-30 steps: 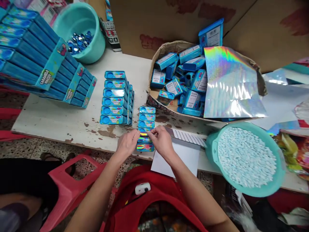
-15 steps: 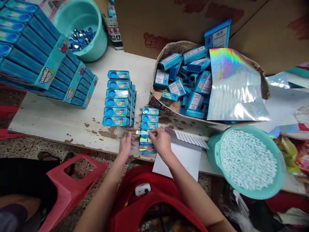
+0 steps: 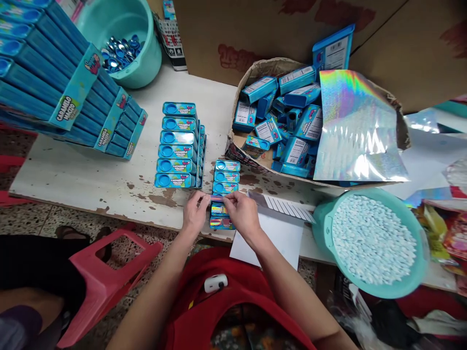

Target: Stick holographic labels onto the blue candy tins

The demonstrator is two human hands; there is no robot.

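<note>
Both my hands pinch a narrow shiny holographic strip (image 3: pixel 216 198) by its two ends. My left hand (image 3: pixel 194 214) has the left end, with thumb and fingertips together. At the other end, my right hand (image 3: pixel 242 212) grips it the same way. Beneath the strip runs a short row of small blue candy boxes (image 3: pixel 226 177), standing upright on the table. The two nearest boxes (image 3: pixel 222 223) carry shiny strips across their tops. Just right of my right hand lies a sheet with slanted strips (image 3: pixel 282 206), on top of white paper (image 3: pixel 270 240).
Taller "Caramelo Macizo" boxes (image 3: pixel 177 151) stand left of the row. Packed boxes (image 3: pixel 73 82) rise at far left near a tub of caps (image 3: pixel 151 53). A carton (image 3: pixel 233 131) of loose boxes and a tub of candies (image 3: pixel 330 228) are right. A red stool (image 3: pixel 109 272) is lower left.
My left hand has moved right and up and closed on the strip's left end. Earlier only my right hand held the strip. The view has shifted slightly.
</note>
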